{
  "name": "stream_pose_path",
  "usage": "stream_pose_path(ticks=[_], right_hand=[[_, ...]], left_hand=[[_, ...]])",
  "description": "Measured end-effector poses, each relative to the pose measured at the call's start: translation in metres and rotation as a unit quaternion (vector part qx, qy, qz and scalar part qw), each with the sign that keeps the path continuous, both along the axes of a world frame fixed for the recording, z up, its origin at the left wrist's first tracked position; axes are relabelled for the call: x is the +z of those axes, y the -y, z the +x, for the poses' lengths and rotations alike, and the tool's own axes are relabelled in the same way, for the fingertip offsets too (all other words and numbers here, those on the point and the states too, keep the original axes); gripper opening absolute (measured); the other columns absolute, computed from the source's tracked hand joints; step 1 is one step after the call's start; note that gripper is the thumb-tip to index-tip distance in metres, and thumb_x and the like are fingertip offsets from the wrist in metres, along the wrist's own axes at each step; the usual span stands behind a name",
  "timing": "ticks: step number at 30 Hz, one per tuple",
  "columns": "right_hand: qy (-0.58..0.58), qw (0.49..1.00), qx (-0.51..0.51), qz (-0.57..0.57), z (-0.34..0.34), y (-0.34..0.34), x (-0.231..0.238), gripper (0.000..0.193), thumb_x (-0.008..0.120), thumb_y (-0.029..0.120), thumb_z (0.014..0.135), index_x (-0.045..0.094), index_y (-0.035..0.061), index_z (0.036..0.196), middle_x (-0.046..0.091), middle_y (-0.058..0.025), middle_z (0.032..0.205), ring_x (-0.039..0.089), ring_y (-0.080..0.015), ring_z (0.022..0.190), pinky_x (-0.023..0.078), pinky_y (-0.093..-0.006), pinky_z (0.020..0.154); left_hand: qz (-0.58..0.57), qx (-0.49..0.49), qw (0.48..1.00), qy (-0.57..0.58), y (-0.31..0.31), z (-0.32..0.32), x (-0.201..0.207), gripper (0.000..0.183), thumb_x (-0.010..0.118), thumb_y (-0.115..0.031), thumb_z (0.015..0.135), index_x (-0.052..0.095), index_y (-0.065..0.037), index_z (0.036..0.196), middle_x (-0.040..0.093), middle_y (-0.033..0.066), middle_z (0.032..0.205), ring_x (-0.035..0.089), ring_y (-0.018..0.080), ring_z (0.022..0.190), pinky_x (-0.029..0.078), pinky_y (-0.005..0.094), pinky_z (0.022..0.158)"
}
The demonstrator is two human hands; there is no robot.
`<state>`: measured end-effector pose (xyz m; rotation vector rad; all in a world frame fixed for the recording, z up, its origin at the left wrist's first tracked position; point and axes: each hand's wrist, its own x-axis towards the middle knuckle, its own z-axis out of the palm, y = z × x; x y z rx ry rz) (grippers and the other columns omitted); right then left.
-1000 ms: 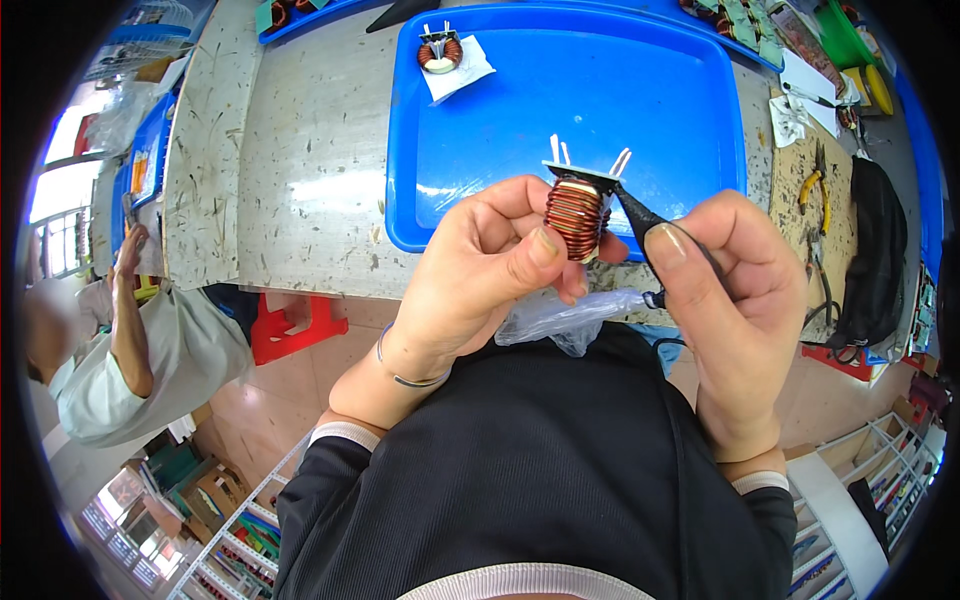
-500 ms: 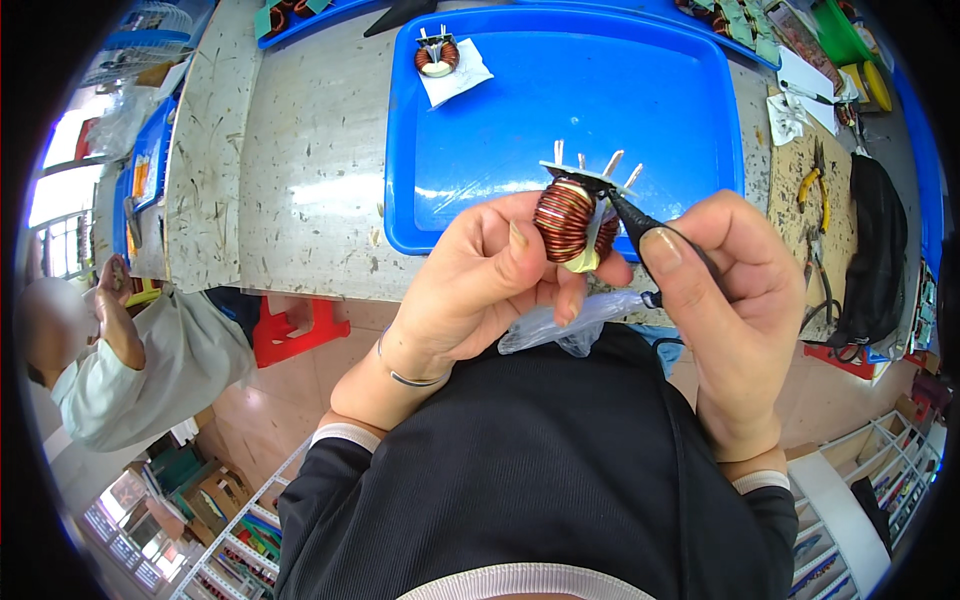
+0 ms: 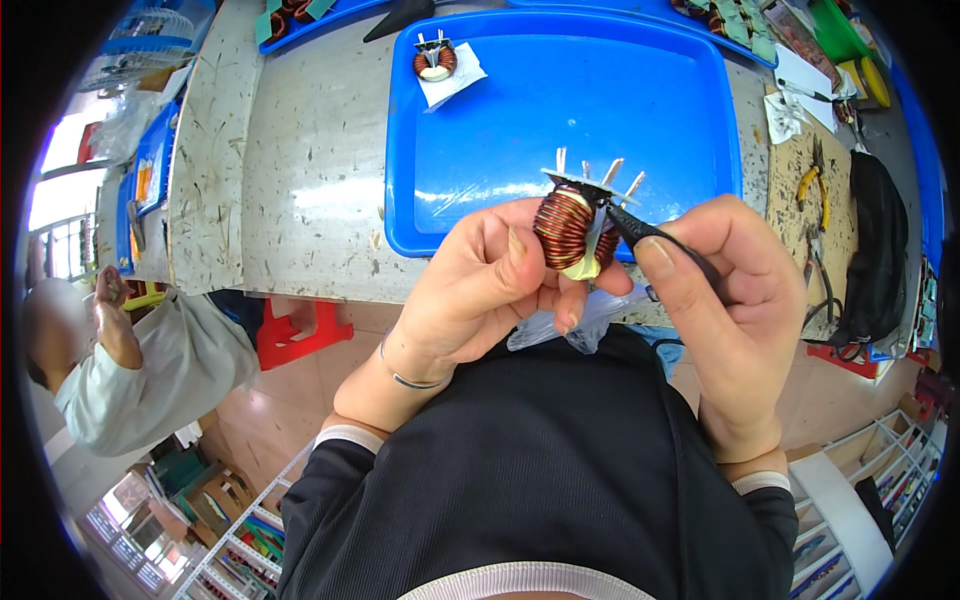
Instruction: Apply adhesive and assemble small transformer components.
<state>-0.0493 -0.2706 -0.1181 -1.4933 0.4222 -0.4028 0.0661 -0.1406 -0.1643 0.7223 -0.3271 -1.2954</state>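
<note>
My left hand (image 3: 490, 285) grips a toroidal coil (image 3: 565, 233) wound in copper wire, its fingers at the coil's side and underside. On top of the coil sits a dark base plate with several pale pins sticking up. My right hand (image 3: 735, 290) pinches a black tapered tool (image 3: 655, 235), whose narrow tip meets the coil just under the base plate. The tool's exact kind cannot be made out. Crumpled clear plastic (image 3: 585, 325) hangs below my left fingers. Beyond my hands lies a blue tray (image 3: 480, 140), with a second coil (image 3: 435, 62) on white paper in its far left corner.
Yellow-handled pliers (image 3: 815, 185) and another tool lie on a worn board at the right, beside a black cloth (image 3: 876, 250). More coils fill blue trays along the far edge. At the left sits another person (image 3: 150, 370), near a red stool (image 3: 300, 330).
The coil has tilted slightly in my left hand, its right side lower. The black tool has turned a little flatter, its tip still at the coil.
</note>
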Motion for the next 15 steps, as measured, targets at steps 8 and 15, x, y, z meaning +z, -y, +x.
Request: stream_pose_path(ticks=[8,15], right_hand=[[-0.011,1.0,-0.009,0.011,-0.0021,-0.0008,0.0034,0.006,0.056,-0.001,0.079,0.05,0.0011,0.08,0.051,0.0024,0.071,0.043,-0.0008,0.064,0.031,-0.0147,0.056],[-0.022,1.0,-0.002,-0.003,-0.0059,0.0016,0.0008,0.007,0.056,-0.001,0.079,0.05,0.0015,0.08,0.052,0.0018,0.071,0.043,-0.0009,0.064,0.031,-0.0147,0.055]], left_hand=[[0.0,0.007,1.0,0.019,0.0002,-0.0009,0.0,0.054,0.058,-0.043,0.077,0.048,0.002,0.106,0.06,0.0174,0.092,0.053,0.0112,0.066,0.045,0.0233,0.061],[0.002,0.034,0.998,0.052,0.0021,-0.0025,-0.0023,0.055,0.062,-0.039,0.075,0.048,0.003,0.107,0.06,0.0148,0.092,0.055,0.0113,0.067,0.046,0.0233,0.063]])
